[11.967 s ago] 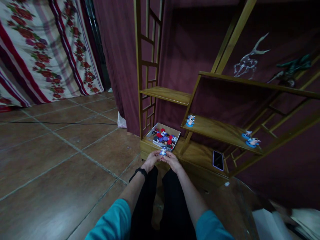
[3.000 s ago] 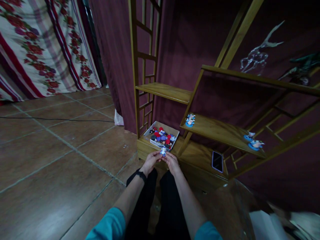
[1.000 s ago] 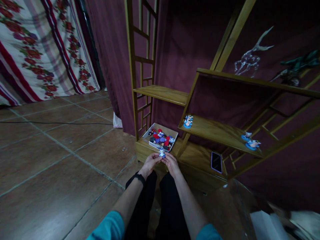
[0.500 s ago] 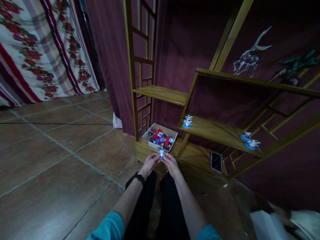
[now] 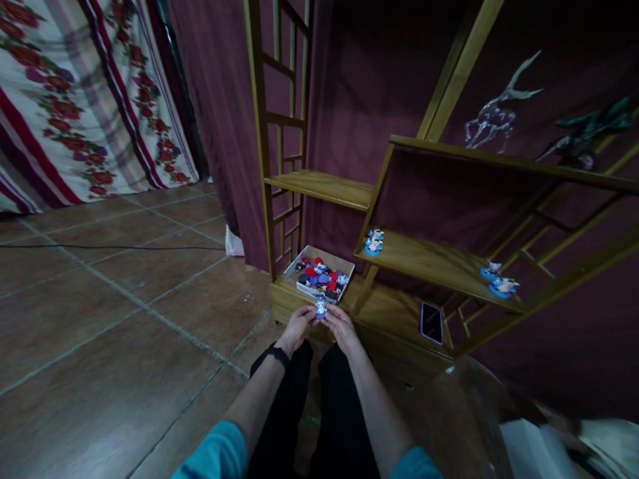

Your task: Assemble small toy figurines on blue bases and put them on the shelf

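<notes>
A small purple-and-white figurine [image 5: 321,307] stands upright between my fingertips, just in front of the box. My left hand [image 5: 299,324] grips its left side, and my right hand [image 5: 340,324] pinches it from the right. Right behind it, a shallow cardboard box [image 5: 294,258] on the shelf unit's base holds several small figurines in red, purple, black and white. On the slanted-looking middle shelf [image 5: 424,258], figurines with blue bases [image 5: 373,242] stand at the left end, and more blue-based figurines [image 5: 503,287] are at the right end.
A phone or tablet [image 5: 432,323] with a dark screen lies on the lower shelf. A clear deer ornament [image 5: 492,123] and a dark green statue [image 5: 589,136] stand on the upper shelf. A black cable [image 5: 110,247] crosses the tiled floor. A white box [image 5: 534,449] sits at lower right.
The figurine has shifted very slightly left and appears turned a little between my fingers. Both hands stay nearly in place; the shelves and box look the same.
</notes>
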A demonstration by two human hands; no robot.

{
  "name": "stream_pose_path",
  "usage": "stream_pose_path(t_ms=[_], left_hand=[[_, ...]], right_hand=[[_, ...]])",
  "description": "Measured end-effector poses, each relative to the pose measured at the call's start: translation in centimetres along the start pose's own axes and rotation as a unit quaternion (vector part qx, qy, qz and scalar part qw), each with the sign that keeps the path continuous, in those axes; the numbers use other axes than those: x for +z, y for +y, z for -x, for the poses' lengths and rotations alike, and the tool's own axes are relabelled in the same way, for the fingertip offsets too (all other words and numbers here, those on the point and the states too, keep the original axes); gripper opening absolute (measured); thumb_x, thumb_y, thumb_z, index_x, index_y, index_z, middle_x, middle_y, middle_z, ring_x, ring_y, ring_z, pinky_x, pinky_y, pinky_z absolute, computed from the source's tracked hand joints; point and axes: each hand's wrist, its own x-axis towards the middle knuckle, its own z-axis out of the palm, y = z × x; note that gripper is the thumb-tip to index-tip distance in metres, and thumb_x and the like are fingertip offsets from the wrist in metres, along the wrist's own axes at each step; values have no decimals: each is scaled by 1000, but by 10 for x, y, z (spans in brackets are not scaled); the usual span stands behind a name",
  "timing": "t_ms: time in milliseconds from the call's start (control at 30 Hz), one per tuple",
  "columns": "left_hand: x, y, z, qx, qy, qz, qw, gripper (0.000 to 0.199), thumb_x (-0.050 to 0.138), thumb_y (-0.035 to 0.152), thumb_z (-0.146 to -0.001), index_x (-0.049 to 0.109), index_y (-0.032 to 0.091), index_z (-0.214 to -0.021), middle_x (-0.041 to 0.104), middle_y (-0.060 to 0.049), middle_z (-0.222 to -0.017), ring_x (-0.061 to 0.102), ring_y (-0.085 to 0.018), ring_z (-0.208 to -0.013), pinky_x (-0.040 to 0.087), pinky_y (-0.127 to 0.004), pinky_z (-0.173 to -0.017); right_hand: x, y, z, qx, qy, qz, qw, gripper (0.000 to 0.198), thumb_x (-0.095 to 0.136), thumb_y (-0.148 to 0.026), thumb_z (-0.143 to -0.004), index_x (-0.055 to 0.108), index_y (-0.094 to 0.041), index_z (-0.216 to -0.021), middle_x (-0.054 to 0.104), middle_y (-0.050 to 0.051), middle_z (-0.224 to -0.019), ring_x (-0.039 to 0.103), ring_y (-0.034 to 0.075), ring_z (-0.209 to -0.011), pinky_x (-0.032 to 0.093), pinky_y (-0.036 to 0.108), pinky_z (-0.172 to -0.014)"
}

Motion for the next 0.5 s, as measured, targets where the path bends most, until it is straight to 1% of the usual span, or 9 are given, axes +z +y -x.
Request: stream_pose_path(t_ms=[233,333,500], left_hand=[[2,3,2,-8,5,8,1000,16,72,20,-61,65,12,-73,63,-5,-69,58,-10,-61,47,-20,-58],[3,4,3,-15,-5,7,1000,18,72,20,-62,65,12,-77,64,-7,-72,58,-10,-60,46,-20,-58],[3,5,2,-18,-10,5,1000,18,72,21,-63,66,11,-76,65,-7,-71,58,-10,-60,46,-20,-58]], right_hand=[[-3,5,-4,2,6,0,1000,36,74,-27,-57,65,-19,-90,66,6,-99,62,18,-86,48,32,-78],[-4,7,-6,2,14,1,1000,35,74,-28,-56,65,-18,-89,65,6,-99,62,18,-85,48,32,-77],[-4,8,-6,1,13,4,1000,37,74,-30,-56,65,-18,-90,66,6,-97,62,19,-84,48,33,-77]])
